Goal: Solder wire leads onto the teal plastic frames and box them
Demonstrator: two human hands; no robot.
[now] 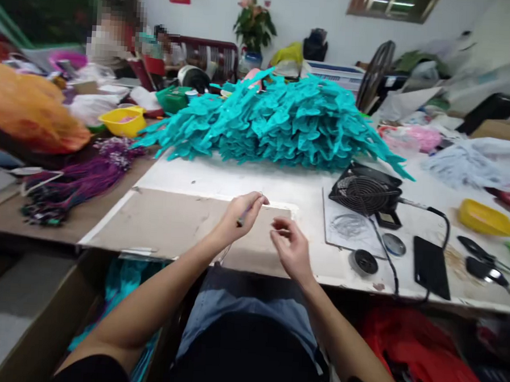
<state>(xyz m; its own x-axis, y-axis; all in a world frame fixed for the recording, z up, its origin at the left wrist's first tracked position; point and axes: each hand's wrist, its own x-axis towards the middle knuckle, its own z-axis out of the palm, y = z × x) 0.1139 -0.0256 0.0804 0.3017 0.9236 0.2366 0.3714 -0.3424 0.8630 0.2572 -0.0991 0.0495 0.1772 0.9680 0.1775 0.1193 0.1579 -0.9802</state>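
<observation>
My left hand [242,213] is closed in a pinch above the brown board [172,223] on the white table. A thin purple cord [249,209] with a dark end sticks out from its fingers, and fine strands hang below the wrist. To its right, my right hand [291,247] hovers with curled fingers and a gap between thumb and forefinger; I see nothing held there. Behind both hands lies a large heap of turquoise, petal-shaped fabric pieces [284,124]. The two hands are apart.
On the right are a black fan [360,191], a spool [363,261], a black flat device [431,267], a yellow tray [486,218] and black-handled cutters [476,248]. Purple cords [80,176] and a yellow basket [122,121] lie left. A person [111,41] is at the back left.
</observation>
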